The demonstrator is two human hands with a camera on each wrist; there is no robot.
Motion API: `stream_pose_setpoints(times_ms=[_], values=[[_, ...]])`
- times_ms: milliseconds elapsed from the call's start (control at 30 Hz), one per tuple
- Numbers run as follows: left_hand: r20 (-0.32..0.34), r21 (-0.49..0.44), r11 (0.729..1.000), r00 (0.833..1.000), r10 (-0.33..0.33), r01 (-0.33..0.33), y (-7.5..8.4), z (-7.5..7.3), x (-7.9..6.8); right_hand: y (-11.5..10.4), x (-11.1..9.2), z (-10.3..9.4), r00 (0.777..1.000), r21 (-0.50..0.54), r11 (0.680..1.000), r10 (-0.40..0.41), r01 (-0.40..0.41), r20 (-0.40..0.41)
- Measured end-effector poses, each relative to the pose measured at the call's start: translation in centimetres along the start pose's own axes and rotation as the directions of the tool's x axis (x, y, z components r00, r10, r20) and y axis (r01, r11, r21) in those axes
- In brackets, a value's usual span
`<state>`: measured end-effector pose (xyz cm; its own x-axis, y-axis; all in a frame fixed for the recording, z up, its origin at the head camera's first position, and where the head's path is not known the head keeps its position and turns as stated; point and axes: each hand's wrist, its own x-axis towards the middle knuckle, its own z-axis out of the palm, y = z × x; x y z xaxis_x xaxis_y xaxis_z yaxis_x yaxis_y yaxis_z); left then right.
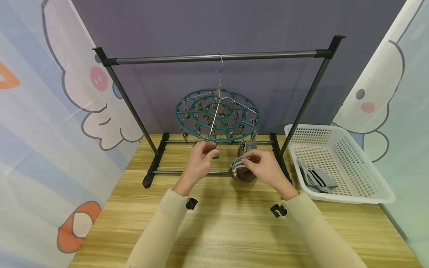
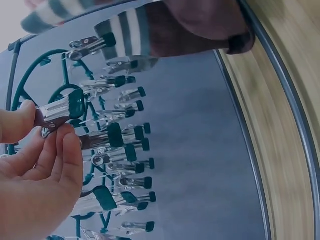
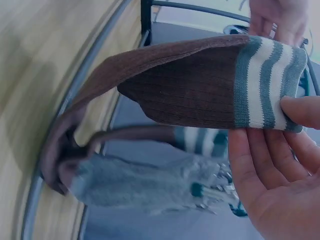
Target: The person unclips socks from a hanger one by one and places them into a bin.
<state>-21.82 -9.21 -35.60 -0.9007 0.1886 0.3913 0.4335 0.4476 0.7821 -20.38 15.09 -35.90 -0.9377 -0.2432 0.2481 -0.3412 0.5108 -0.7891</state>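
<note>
My left hand pinches a metal clothes clip with green tips, between thumb and fingers, at the near rim of the round green clip hanger. To its right, my right hand holds a brown sock by its cuff of blue-grey and white stripes. The thumb lies on one side of the cuff and the fingers on the other, while the foot end droops. Behind it, another brown sock with a striped cuff and a grey sock hang below the hanger.
A black metal rack carries the hanger by its hook, with many other clips dangling. At the right, a white plastic basket holds grey striped socks. The rack's feet stand on a wooden table before a grey backdrop.
</note>
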Motion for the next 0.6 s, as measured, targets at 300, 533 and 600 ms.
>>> stream_pose_setpoints(times_ms=[300, 533, 600], values=[[-0.019, -0.046, 0.999, 0.999, -0.026, 0.025, -1.2, -0.4, 0.0, -1.1, 0.2, -4.5, 0.993, -0.071, 0.997, -0.039, 0.031, -0.107], [-0.059, -0.065, 0.998, 0.998, -0.026, 0.022, -1.8, -0.7, 0.0, -2.6, 0.5, -8.2, 0.968, -0.144, 0.987, -0.103, 0.071, -0.227], [-0.060, -0.060, 0.998, 0.998, -0.030, 0.026, -2.0, -0.7, 0.0, -3.0, 0.4, -9.2, 0.961, -0.151, 0.986, -0.103, 0.065, -0.259]])
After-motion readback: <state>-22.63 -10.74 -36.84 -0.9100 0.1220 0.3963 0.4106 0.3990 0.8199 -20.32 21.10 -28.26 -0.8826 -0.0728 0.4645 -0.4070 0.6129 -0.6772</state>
